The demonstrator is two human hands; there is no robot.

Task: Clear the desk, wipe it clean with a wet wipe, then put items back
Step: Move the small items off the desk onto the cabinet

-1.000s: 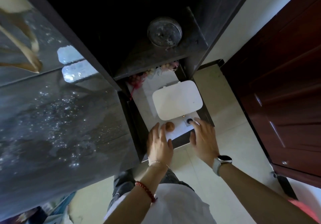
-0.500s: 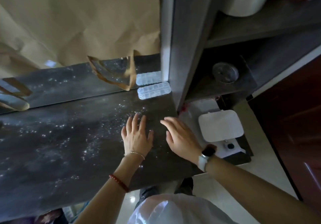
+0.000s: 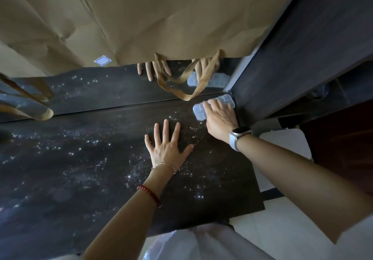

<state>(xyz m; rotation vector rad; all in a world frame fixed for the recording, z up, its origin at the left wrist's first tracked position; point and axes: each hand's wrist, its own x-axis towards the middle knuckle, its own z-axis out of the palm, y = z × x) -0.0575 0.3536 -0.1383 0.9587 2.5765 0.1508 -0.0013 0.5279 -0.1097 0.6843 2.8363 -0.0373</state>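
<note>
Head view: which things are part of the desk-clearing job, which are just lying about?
Job:
- desk
- clear plastic box, under the right hand
- left hand, flat on the desk

Lying about:
- brown paper bag
- bag strap
- dark shelf unit
</note>
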